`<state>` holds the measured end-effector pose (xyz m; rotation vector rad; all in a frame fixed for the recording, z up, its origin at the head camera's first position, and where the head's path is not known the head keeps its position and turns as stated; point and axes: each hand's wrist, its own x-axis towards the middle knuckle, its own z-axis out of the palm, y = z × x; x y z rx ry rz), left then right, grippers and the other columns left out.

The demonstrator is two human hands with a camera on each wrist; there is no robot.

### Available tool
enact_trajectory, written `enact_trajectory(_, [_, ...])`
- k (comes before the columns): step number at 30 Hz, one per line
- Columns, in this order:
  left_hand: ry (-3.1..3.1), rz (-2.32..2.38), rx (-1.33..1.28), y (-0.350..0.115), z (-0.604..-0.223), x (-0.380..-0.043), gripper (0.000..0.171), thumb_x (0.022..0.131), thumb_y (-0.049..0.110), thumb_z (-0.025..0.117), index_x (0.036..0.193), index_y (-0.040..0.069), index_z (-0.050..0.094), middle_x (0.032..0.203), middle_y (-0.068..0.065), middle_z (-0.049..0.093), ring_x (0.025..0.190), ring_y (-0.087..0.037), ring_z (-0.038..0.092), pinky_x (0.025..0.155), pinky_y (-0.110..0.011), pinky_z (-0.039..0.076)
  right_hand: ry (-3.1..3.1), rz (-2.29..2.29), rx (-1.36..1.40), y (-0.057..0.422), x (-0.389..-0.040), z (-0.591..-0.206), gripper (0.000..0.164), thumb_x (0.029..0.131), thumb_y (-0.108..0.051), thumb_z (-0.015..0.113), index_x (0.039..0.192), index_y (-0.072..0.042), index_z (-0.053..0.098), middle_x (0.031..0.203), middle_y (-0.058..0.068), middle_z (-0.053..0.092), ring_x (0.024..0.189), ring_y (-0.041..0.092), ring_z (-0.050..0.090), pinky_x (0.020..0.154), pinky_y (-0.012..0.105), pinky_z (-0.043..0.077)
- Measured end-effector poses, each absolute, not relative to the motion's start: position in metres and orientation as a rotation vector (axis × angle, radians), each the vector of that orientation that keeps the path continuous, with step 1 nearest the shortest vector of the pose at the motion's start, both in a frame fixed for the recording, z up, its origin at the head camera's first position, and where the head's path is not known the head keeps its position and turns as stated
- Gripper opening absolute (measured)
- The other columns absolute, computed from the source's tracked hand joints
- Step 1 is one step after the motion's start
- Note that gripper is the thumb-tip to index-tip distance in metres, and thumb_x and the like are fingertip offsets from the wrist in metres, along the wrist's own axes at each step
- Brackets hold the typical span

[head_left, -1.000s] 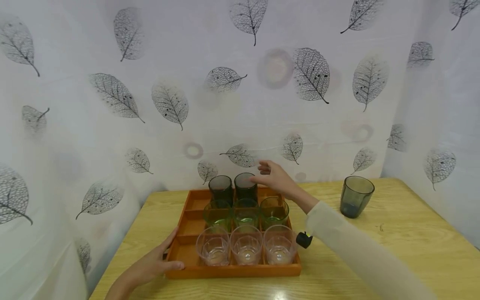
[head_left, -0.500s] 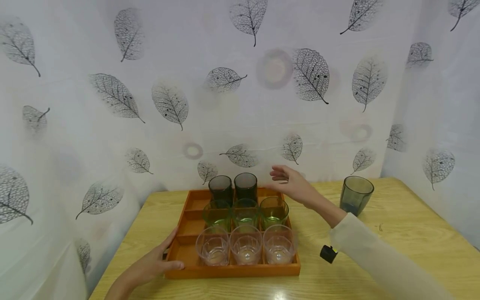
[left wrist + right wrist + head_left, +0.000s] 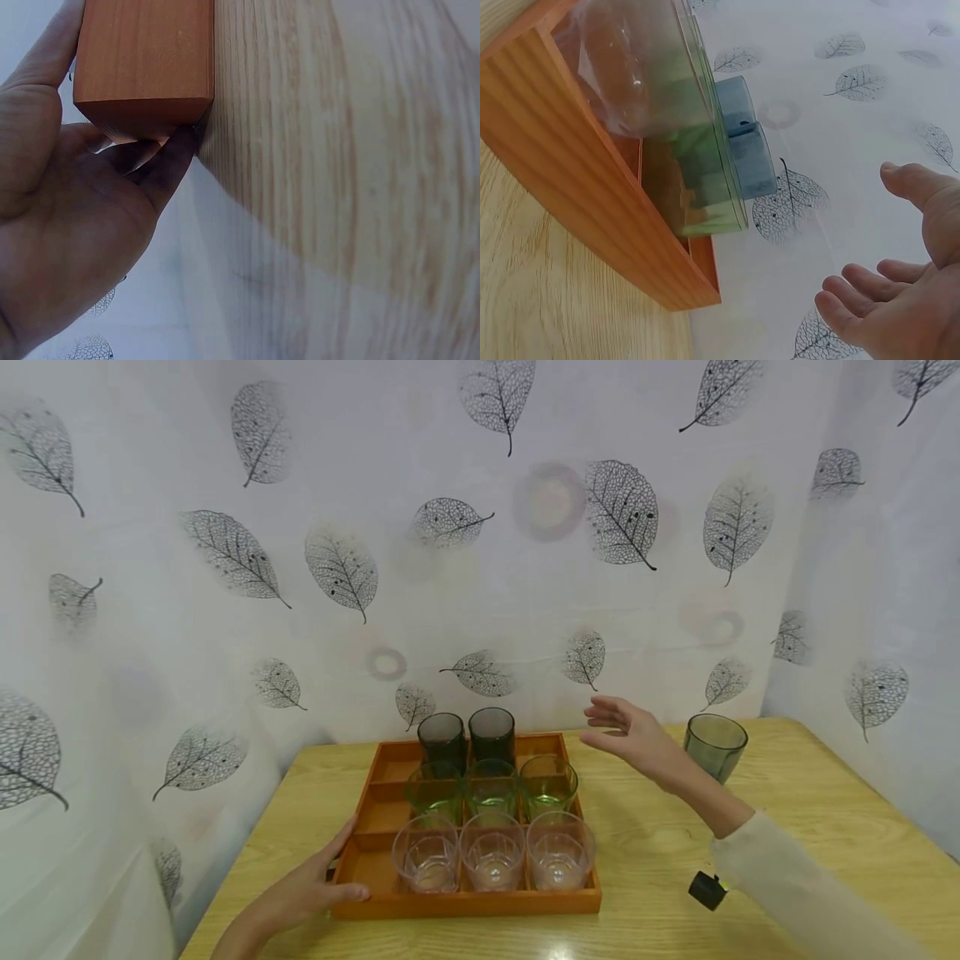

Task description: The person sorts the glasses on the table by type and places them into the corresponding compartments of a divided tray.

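An orange-brown wooden tray (image 3: 465, 906) with compartments sits on the table. Three clear glasses (image 3: 495, 852) fill part of its front row, with three green glasses (image 3: 549, 787) behind them and two dark grey glasses (image 3: 492, 732) at the back. My left hand (image 3: 303, 889) grips the tray's front left corner, thumb over the front part and fingers along the left side. To the tray's right, my right hand (image 3: 637, 743) is in the air with nothing in it, fingers loosely extended and parted from the thumb. Close behind its wrist stands another grey glass (image 3: 716, 745), its lower part hidden.
The yellowish wooden table (image 3: 637, 860) reaches a pale leaf-printed curtain (image 3: 480, 568) at the back and sides. A small black device (image 3: 707, 891) shows beside the right sleeve (image 3: 795, 877). The tray's left column of compartments (image 3: 371, 864) holds no glass.
My right hand has moved away from the back-row dark grey glass, rightward toward the lone grey glass, which it now partly covers. My left hand, the tray and its glasses stay put.
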<state>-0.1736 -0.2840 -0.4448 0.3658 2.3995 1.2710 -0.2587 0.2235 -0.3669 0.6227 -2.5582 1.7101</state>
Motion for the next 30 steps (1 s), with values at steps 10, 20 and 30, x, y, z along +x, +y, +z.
enact_trajectory(10, [2.407, 1.262, 0.353, -0.284, -0.445, -0.174, 0.105, 0.099, 0.03, 0.073, 0.165, 0.004, -0.004, 0.166, -0.035, -0.003, 0.145, -0.061, 0.017, 0.11, -0.071, 0.031, -2.588, 1.637, 0.572, 0.254, -0.236, -0.357, 0.071, 0.104, -0.024, 0.066, 0.16, 0.001, 0.03, 0.153, 0.024, 0.046, 0.138, 0.045, 0.046, 0.098, 0.026, 0.051])
enact_trajectory(20, [2.388, 1.287, 0.345, -0.285, -0.443, -0.174, 0.105, 0.099, 0.03, 0.073, 0.166, 0.006, -0.004, 0.167, -0.031, -0.006, 0.147, -0.06, 0.01, 0.111, -0.073, 0.027, -2.608, 1.561, 0.474, 0.29, -0.222, -0.35, 0.07, 0.106, -0.022, 0.062, 0.16, 0.003, 0.026, 0.153, 0.026, 0.044, 0.134, 0.03, 0.052, 0.09, 0.011, 0.048])
enact_trajectory(30, [2.394, 1.284, 0.369, -0.286, -0.443, -0.174, 0.104, 0.099, 0.029, 0.073, 0.166, 0.006, -0.004, 0.167, -0.03, -0.007, 0.148, -0.059, 0.008, 0.112, -0.074, 0.024, -2.581, 1.455, 0.416, 0.336, -0.213, -0.357, 0.068, 0.107, -0.02, 0.06, 0.16, 0.004, 0.025, 0.145, -0.001, 0.05, 0.117, -0.013, 0.05, 0.087, 0.008, 0.046])
